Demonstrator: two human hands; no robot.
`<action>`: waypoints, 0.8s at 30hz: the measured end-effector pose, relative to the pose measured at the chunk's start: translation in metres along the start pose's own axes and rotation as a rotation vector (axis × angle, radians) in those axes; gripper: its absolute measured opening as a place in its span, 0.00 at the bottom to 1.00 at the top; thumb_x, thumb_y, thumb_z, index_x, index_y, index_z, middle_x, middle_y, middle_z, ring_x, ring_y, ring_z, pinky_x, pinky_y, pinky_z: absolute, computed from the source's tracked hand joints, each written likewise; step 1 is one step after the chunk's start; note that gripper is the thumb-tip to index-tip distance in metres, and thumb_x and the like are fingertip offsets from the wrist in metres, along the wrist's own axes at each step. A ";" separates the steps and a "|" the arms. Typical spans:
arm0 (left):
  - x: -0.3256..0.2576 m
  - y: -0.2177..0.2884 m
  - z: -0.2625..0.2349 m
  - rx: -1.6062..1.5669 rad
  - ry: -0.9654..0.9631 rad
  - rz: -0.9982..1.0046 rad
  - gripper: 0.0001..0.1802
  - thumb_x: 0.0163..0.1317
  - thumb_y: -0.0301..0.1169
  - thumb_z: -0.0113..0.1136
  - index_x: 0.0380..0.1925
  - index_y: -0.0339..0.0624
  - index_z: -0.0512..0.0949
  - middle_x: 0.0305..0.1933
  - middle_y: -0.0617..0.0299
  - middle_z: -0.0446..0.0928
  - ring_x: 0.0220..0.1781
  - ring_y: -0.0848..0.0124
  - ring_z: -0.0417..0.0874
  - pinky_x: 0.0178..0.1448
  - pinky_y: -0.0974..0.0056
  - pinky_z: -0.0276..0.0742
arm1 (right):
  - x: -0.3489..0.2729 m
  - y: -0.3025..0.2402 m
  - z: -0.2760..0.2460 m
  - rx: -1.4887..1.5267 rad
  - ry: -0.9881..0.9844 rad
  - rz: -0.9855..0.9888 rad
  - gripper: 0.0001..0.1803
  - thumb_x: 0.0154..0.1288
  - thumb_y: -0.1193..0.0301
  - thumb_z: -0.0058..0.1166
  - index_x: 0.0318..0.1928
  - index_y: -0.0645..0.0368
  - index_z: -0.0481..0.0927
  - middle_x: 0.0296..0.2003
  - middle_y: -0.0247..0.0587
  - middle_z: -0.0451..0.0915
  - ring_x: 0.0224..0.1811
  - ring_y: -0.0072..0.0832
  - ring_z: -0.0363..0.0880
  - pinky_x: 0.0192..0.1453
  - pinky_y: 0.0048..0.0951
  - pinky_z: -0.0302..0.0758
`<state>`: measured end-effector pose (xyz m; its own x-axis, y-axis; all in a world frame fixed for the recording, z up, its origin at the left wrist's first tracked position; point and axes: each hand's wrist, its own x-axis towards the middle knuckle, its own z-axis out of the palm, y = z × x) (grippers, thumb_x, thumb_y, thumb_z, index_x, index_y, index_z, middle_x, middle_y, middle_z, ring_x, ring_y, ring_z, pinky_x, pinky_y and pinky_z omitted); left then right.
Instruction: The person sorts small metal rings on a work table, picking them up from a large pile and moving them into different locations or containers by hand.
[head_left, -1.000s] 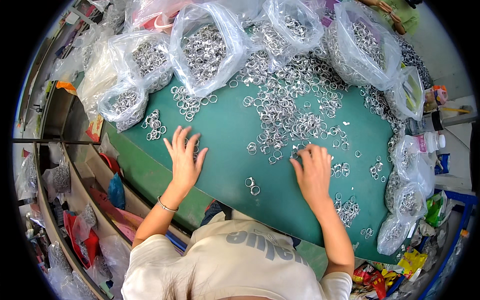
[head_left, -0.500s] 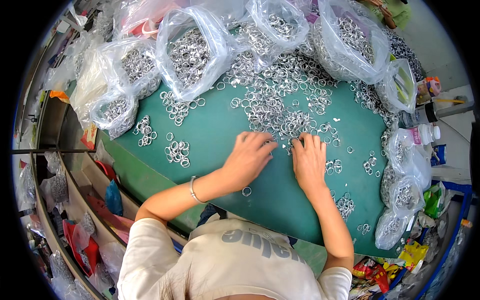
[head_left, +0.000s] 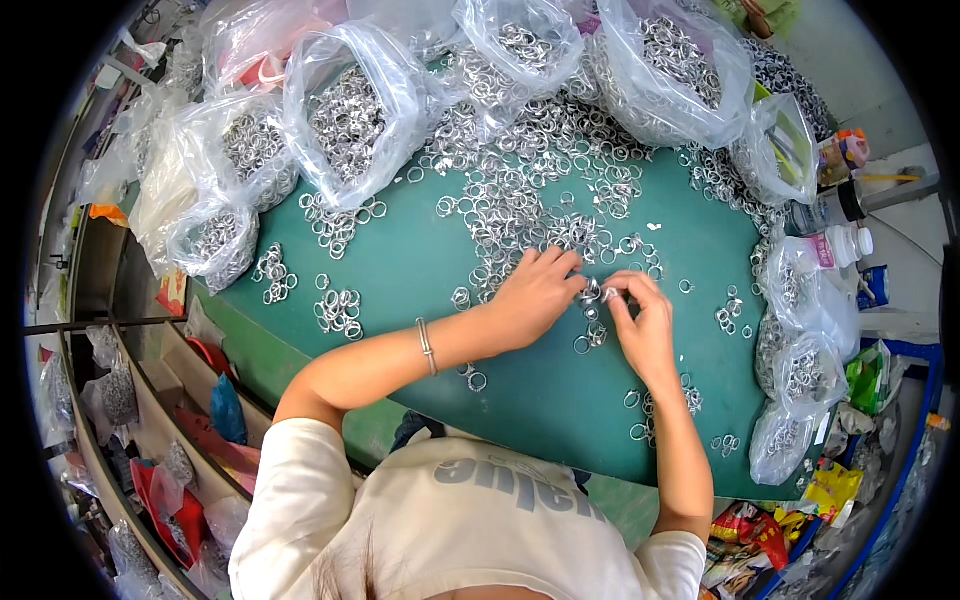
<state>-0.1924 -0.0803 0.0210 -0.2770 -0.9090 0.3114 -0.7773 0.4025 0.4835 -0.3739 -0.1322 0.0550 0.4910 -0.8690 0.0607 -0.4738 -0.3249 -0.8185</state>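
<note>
A large heap of silver metal rings [head_left: 510,215] lies on the green tabletop, just beyond my hands. My left hand [head_left: 540,295], bracelet on its wrist, has its fingers bent and drawn together beside a small cluster of rings [head_left: 592,333]; its fingertips hide what they grip, if anything. From the other side my right hand [head_left: 645,325] pinches a shiny ring [head_left: 609,294] between thumb and forefinger. The cluster lies in the gap between my hands. Smaller groups of rings, such as one pile [head_left: 339,313] on the left, are spread around the table [head_left: 480,430].
Open clear plastic bags [head_left: 350,110] full of rings line the far edge. More filled bags [head_left: 785,440] stand along the right edge, near a white-capped bottle [head_left: 850,243]. Left of me is a compartmented shelf [head_left: 150,400]. Part of another person [head_left: 765,18] shows at the far right.
My hands have come closer together, the left fingers curling in. Several rings now lie between them, nearer me than the heap. The whole view has shifted slightly.
</note>
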 end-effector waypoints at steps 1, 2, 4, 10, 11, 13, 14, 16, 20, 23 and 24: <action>0.001 -0.002 0.001 0.041 -0.027 0.008 0.13 0.53 0.24 0.59 0.41 0.41 0.76 0.45 0.60 0.71 0.46 0.63 0.71 0.46 0.60 0.63 | 0.002 0.007 -0.002 -0.178 0.077 -0.082 0.07 0.54 0.81 0.54 0.36 0.63 0.78 0.37 0.43 0.78 0.41 0.40 0.74 0.47 0.36 0.68; 0.002 -0.004 0.002 0.066 -0.053 0.014 0.12 0.54 0.24 0.58 0.40 0.41 0.76 0.45 0.60 0.71 0.45 0.63 0.71 0.46 0.60 0.63 | 0.002 0.011 -0.005 -0.357 0.154 -0.164 0.07 0.54 0.82 0.54 0.36 0.63 0.79 0.37 0.43 0.78 0.41 0.40 0.74 0.47 0.36 0.68; 0.003 -0.007 0.000 0.115 -0.102 0.028 0.11 0.54 0.24 0.58 0.39 0.40 0.75 0.44 0.60 0.71 0.45 0.62 0.71 0.46 0.60 0.63 | -0.004 0.016 -0.014 -0.540 0.133 -0.089 0.09 0.54 0.82 0.54 0.38 0.62 0.78 0.39 0.42 0.77 0.44 0.40 0.72 0.48 0.37 0.66; 0.003 -0.007 0.003 0.065 -0.035 0.099 0.08 0.55 0.24 0.56 0.36 0.39 0.74 0.42 0.59 0.71 0.45 0.63 0.71 0.46 0.61 0.63 | -0.022 -0.012 -0.003 -0.471 -0.062 -0.208 0.15 0.52 0.77 0.59 0.43 0.61 0.77 0.43 0.41 0.74 0.48 0.39 0.70 0.49 0.37 0.64; 0.004 -0.007 0.003 0.072 -0.072 0.095 0.08 0.55 0.24 0.57 0.36 0.39 0.74 0.43 0.59 0.71 0.45 0.63 0.71 0.46 0.61 0.63 | -0.024 -0.013 0.000 -0.500 -0.091 -0.207 0.15 0.52 0.76 0.60 0.43 0.60 0.77 0.43 0.41 0.74 0.48 0.39 0.70 0.49 0.37 0.65; 0.006 -0.009 0.003 0.090 -0.144 0.085 0.08 0.55 0.24 0.57 0.36 0.38 0.74 0.43 0.59 0.71 0.46 0.63 0.71 0.46 0.61 0.63 | -0.025 -0.004 -0.003 -0.452 -0.062 -0.210 0.14 0.52 0.76 0.61 0.41 0.61 0.77 0.42 0.40 0.74 0.47 0.39 0.70 0.49 0.37 0.65; 0.006 -0.009 0.001 0.068 -0.135 0.069 0.08 0.55 0.23 0.57 0.36 0.38 0.74 0.43 0.59 0.72 0.46 0.62 0.72 0.47 0.61 0.64 | -0.024 0.000 -0.008 -0.428 -0.047 -0.213 0.13 0.52 0.76 0.61 0.40 0.61 0.77 0.41 0.40 0.75 0.47 0.39 0.71 0.49 0.37 0.66; 0.006 -0.005 -0.007 0.021 -0.122 0.035 0.09 0.54 0.22 0.58 0.36 0.39 0.74 0.43 0.58 0.73 0.46 0.62 0.73 0.48 0.60 0.66 | -0.024 0.006 -0.020 -0.411 0.047 -0.142 0.12 0.52 0.76 0.61 0.39 0.61 0.78 0.40 0.40 0.75 0.45 0.39 0.71 0.48 0.36 0.66; 0.002 0.001 -0.025 -0.253 0.056 -0.072 0.13 0.51 0.18 0.59 0.38 0.38 0.74 0.42 0.56 0.75 0.44 0.60 0.77 0.48 0.64 0.73 | -0.027 0.009 -0.042 -0.477 -0.015 -0.081 0.12 0.51 0.78 0.60 0.39 0.62 0.79 0.38 0.41 0.76 0.44 0.39 0.71 0.47 0.36 0.67; 0.002 0.005 -0.028 -0.435 -0.003 -0.231 0.17 0.51 0.16 0.57 0.43 0.38 0.72 0.43 0.56 0.75 0.44 0.63 0.79 0.47 0.66 0.75 | -0.035 0.008 -0.033 -0.587 -0.031 -0.156 0.12 0.49 0.79 0.60 0.38 0.61 0.80 0.38 0.39 0.74 0.43 0.38 0.70 0.46 0.36 0.66; 0.005 0.011 -0.031 -0.566 -0.069 -0.342 0.18 0.52 0.15 0.56 0.45 0.38 0.72 0.45 0.57 0.75 0.45 0.64 0.80 0.47 0.67 0.76 | -0.036 0.011 -0.027 -0.649 -0.011 -0.175 0.12 0.49 0.79 0.61 0.38 0.60 0.80 0.38 0.39 0.74 0.42 0.38 0.70 0.46 0.36 0.66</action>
<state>-0.1844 -0.0772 0.0531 -0.1180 -0.9928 0.0201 -0.4160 0.0678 0.9068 -0.4168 -0.1142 0.0592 0.6062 -0.7805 0.1526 -0.7283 -0.6219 -0.2877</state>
